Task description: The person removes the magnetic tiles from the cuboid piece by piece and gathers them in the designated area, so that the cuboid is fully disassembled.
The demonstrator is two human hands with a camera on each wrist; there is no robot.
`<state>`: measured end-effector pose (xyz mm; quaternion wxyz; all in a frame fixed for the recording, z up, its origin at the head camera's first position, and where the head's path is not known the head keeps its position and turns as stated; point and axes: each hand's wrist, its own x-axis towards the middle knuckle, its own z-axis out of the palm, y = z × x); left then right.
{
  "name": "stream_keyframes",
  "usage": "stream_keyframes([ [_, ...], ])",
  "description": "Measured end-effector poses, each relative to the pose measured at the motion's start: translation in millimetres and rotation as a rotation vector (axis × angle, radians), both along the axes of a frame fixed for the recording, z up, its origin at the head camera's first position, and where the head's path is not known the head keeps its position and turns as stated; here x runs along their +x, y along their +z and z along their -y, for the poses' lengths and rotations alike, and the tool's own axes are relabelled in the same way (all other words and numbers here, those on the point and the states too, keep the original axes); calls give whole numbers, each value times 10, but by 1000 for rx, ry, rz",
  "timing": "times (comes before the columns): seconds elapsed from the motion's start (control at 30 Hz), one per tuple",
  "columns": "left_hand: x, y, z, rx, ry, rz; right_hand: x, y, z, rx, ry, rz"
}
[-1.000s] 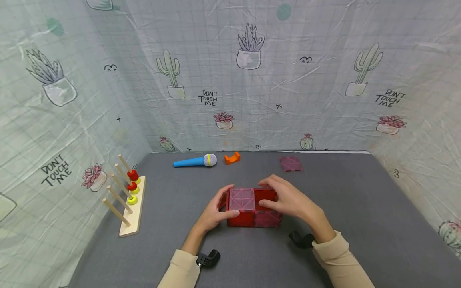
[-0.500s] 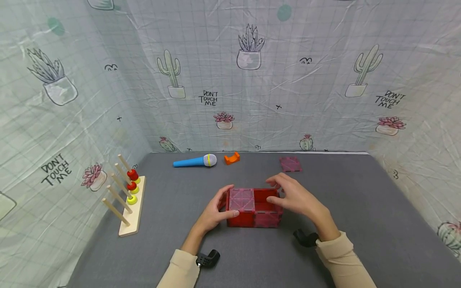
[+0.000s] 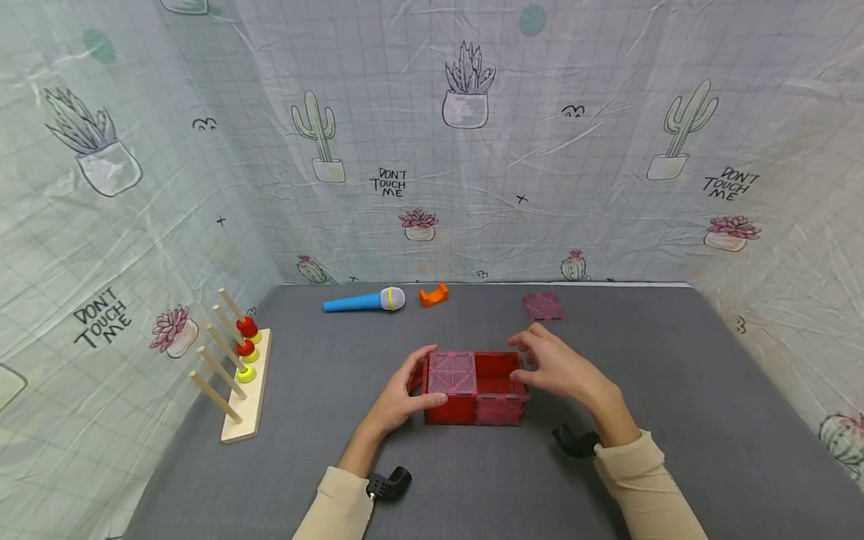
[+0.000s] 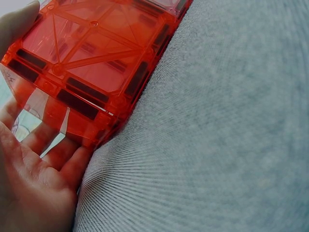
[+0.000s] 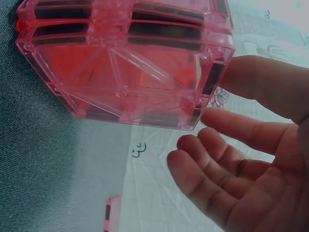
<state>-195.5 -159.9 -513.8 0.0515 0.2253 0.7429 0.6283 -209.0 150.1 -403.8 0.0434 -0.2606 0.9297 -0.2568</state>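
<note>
The left hand (image 3: 398,397) grips the left end of a red tile box (image 3: 472,406) midway between the side edges of the grey table (image 3: 702,375). The right hand (image 3: 559,367), fingers relaxed, is at its right end.

Both arms (image 3: 364,442) are stretched fwd and angled in, w/ the lower parts covered by sleeves (image 3: 346,495). The L hand (image 3: 398,394) is turned palm inward; its thumb is pointed toward the R side, and its fingers are reached fwd, parted from the thumb & partly hidden. The R hand (image 3: 563,369) is set slightly higher, angled L; its thumb & index are parted, and its other fingers are loosely bent, tips clear in the R wrist cam
</note>
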Motion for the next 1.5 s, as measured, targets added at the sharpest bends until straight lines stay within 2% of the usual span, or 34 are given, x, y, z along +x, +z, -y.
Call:
stream_keyframes([
  [0.27, -1, 15, -5, -5, 3, 12, -32, 4, -18, 29, 0, 49],
  [0.9, 3, 17, -5, -2, 9, 27, -53, -16, -36, 23, 36, 57],
  [1.5, 3, 13, -3, -8, 12, 35, -61, -22, -29, 35, 31, 55],
])
